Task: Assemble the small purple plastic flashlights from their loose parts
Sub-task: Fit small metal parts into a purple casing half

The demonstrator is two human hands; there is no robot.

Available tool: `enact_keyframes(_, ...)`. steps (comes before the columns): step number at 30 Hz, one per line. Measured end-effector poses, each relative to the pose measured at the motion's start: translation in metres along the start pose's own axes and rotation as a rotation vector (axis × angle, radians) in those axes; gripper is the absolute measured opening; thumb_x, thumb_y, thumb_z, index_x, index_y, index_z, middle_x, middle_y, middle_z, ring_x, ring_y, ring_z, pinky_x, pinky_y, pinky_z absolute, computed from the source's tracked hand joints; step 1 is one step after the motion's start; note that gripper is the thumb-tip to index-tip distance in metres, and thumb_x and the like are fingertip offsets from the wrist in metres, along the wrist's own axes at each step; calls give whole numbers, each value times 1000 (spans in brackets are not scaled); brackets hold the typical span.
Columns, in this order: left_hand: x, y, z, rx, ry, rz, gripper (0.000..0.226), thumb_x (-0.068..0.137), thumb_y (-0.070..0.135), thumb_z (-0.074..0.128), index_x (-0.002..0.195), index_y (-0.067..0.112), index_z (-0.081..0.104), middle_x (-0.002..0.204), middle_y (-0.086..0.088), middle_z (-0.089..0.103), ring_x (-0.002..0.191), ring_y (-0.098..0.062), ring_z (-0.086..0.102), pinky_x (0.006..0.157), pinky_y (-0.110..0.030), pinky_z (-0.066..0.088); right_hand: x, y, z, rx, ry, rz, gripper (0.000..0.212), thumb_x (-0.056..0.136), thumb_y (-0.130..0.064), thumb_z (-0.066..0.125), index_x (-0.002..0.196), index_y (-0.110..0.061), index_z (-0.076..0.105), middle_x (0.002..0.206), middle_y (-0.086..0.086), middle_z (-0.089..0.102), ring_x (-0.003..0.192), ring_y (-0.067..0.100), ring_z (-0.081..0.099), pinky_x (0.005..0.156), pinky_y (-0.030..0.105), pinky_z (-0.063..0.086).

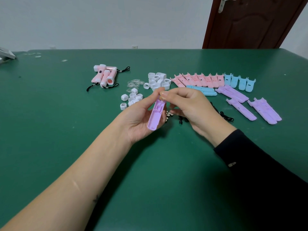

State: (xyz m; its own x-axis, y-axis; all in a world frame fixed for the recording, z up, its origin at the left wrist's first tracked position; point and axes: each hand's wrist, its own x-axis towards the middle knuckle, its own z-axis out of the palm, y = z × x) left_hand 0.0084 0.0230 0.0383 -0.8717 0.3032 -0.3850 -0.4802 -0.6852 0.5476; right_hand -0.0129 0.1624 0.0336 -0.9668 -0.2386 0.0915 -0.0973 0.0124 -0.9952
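My left hand (138,117) grips a purple flashlight half-shell (156,114), open side up, above the middle of the green table (66,114). My right hand (186,104) pinches a tiny part at the shell's top end; the part itself is too small to make out. More purple half-shells (265,110) lie at the right. White end caps (158,80) and smaller white rings (131,97) are heaped behind my hands, with clear lenses (134,83) beside them. Small round batteries (168,114) and black cords (223,114) lie just under my hands.
Three finished pink flashlights (105,75) with black straps lie at the back left. Pink half-shells (198,80) and blue half-shells (240,81) are lined up at the back right. A brown door (250,22) stands behind the table.
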Motion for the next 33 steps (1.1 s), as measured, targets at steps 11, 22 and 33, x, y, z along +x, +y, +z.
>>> enact_keyframes(11, 2, -2, 0, 42, 21, 20, 19, 84, 21, 66, 77, 8, 78, 76, -5, 62, 65, -12, 52, 53, -22, 53, -2, 3, 1, -84, 29, -117, 13, 85, -23, 71, 74, -16, 74, 69, -2, 65, 60, 0, 52, 58, 6, 39)
enact_keyframes(22, 2, -3, 1, -45, 9, 21, 18, 83, 15, 65, 100, 10, 70, 112, -10, 58, 72, -14, 54, 54, -23, 55, -3, 5, 6, -126, 83, -164, 17, 85, -20, 71, 68, -23, 70, 63, -14, 62, 60, -1, 53, 63, 8, 40)
enact_keyframes(33, 3, -2, 1, -88, 2, 30, 43, 70, 7, 71, 113, 7, 68, 135, -17, 56, 130, -20, 50, 96, -40, 51, -3, 4, 6, -161, 113, -180, 12, 84, -22, 72, 73, -19, 71, 78, 1, 67, 67, 6, 55, 69, 16, 44)
